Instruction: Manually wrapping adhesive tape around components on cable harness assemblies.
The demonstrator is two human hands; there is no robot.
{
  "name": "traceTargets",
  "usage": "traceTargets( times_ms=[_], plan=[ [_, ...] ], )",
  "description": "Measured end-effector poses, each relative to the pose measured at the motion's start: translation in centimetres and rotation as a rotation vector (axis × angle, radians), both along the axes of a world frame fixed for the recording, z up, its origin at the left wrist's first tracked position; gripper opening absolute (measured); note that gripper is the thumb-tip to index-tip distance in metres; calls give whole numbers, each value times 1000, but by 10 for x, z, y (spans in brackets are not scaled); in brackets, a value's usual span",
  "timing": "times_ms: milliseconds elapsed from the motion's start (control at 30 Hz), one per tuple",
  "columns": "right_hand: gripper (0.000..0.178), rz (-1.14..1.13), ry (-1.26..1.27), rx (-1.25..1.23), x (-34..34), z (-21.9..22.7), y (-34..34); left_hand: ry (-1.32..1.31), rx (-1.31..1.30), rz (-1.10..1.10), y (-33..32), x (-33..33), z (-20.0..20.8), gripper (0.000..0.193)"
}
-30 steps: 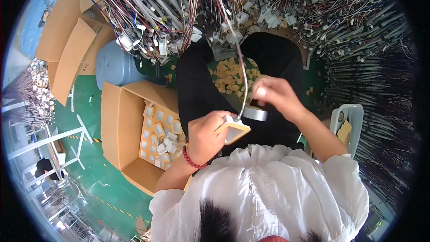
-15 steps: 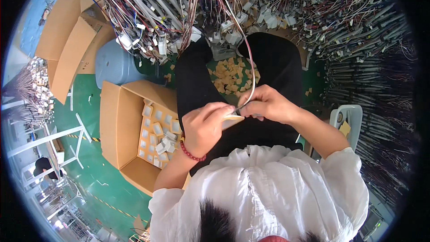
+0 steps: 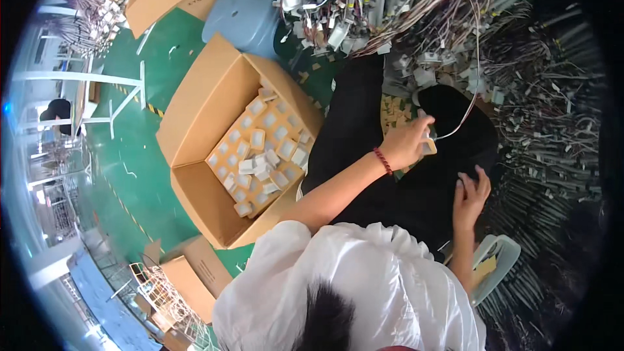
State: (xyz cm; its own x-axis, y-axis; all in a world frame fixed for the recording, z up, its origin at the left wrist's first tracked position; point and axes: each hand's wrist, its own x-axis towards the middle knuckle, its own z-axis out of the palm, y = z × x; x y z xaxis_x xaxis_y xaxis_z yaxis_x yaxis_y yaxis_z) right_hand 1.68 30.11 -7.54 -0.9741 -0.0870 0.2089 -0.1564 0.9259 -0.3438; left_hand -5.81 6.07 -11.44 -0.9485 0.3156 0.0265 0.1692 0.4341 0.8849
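The open carton (image 3: 195, 114) stands on the green floor (image 3: 123, 162), its bottom covered with rows of small yellow-and-white pieces (image 3: 281, 132) and a loose pile of similar ones on top. To the right of the carton, beyond the person's near trouser leg, the left hand (image 3: 404, 143) has its fingers closed on a small white-and-yellow piece (image 3: 429, 147), partly hidden by the hand; a red bead bracelet (image 3: 383, 161) circles that wrist. From the piece a thin pale cable (image 3: 478, 65) curves farther right of the carton and rises toward the hanging wire bundles (image 3: 390, 0). The right hand (image 3: 471, 198) is farther to the right of the carton than the left, its fingers loosely parted beside the dark trousers (image 3: 351, 130); whether it touches them cannot be told. Still farther right of the carton, near the right forearm, sits a pale plastic bin (image 3: 510, 257) with a yellow item (image 3: 484, 270) in it. A blue stool (image 3: 244, 16) stands just behind the carton's far edge, and a smaller cardboard box (image 3: 198, 273) lies on its near side.
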Motion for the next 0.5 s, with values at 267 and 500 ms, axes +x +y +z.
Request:
traceTargets(
  times_ms=[267, 500],
  plan=[
    [21, -50, 46, 110, -3, -1, -18, 105, -125, -142, -53, -2, -11, 60],
    [37, -32, 3, 166, -6, 4, -17, 12, 224, 450, -96, -76, 0, 14]
  ],
)
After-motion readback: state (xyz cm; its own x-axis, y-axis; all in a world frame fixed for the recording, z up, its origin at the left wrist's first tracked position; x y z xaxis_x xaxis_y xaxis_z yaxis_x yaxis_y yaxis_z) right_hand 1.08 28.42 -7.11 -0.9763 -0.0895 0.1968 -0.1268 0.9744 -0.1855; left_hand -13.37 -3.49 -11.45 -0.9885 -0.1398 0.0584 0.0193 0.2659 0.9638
